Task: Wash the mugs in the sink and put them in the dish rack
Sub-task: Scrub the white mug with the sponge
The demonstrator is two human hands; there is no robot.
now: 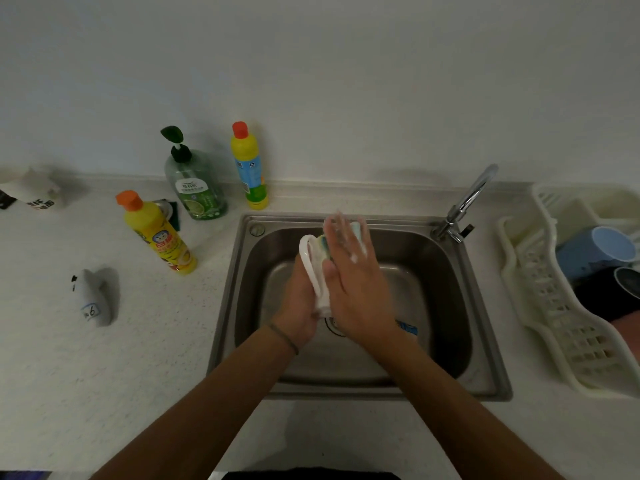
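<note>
White mug (pixel 313 268) sits gripped in the left hand (pixel 300 306), right hand's (pixel 353 282) straight fingers (pixel 341 230) seemingly rubbing its side.

The faucet (pixel 467 202) stands between sink (pixel 450 306) and dish rack (pixel 540 306), whose near end lies open.

The sink (pixel 460 306) is brushed steel with a dull sheen, and the tap (pixel 467 199) is polished chrome — far brighter. The dish rack (pixel 540 306) looks like matt cream plastic, the mug (pixel 313 268) glossy white — probably glazed ceramic — and the counter (pixel 104 358) pale, finely speckled.
</note>
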